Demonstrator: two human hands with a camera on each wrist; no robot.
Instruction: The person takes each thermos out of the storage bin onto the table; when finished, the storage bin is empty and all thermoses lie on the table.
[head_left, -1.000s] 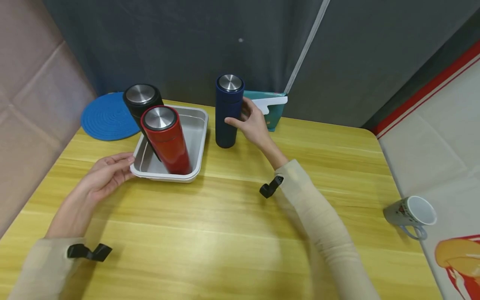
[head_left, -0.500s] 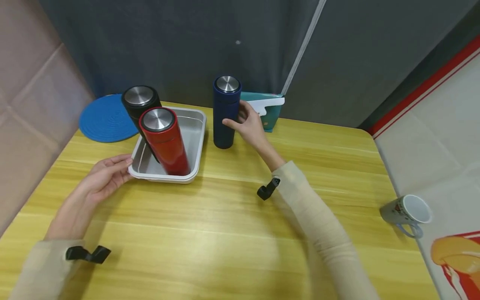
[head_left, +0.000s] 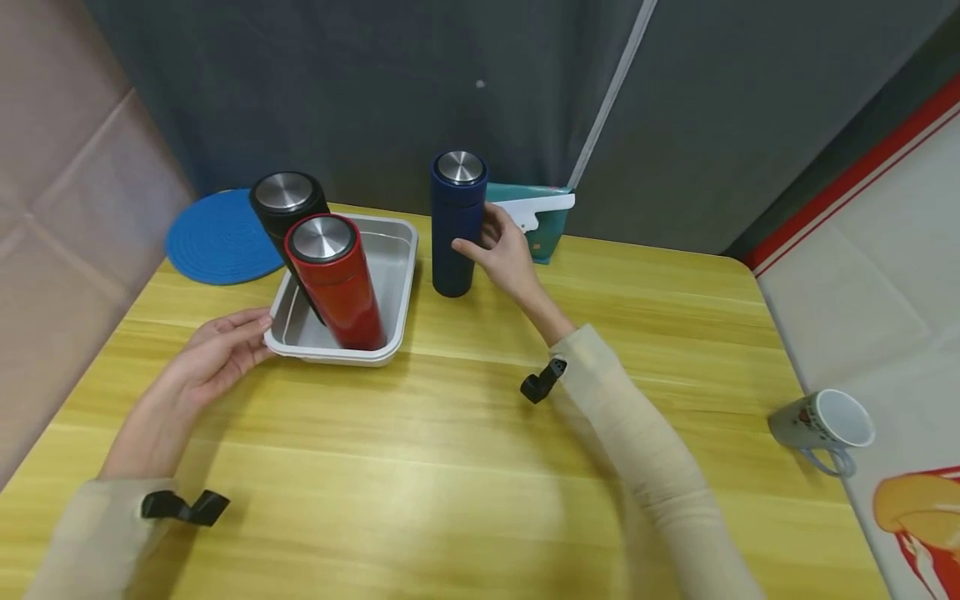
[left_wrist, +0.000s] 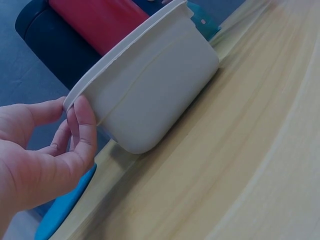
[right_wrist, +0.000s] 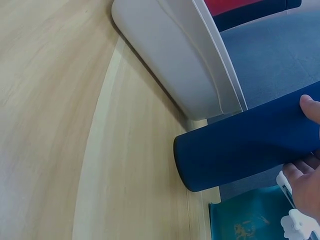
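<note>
Your right hand [head_left: 504, 250] is wrapped around the blue flask [head_left: 455, 225], thumb on the near side and fingers curled round the far side at about mid-height; the right wrist view shows a fingertip [right_wrist: 311, 107] pressed on the flask's body [right_wrist: 240, 145]. The flask stands upright on the table [head_left: 465, 467], just right of the tray [head_left: 401, 287] and apart from it, with its steel lid up. Behind your right hand a teal box [head_left: 542, 229] with a white piece on top leans at the table's back edge. Your left hand [head_left: 202, 362] lies low on the table with its fingers loosely spread and only slightly bent, their tips touching the tray's near left corner; in the left wrist view the fingertips [left_wrist: 82, 125] sit against the rim [left_wrist: 125, 55] and outer wall, not hooked around it. Inside the tray stand a red flask [head_left: 333, 279] and, behind it and touching it, a black flask [head_left: 288, 208], both upright. A blue mat [head_left: 217, 237] lies at the far left corner of the table, well left of the tray. A mug [head_left: 821, 425] lies on its side off to your right, well apart from both hands.
</note>
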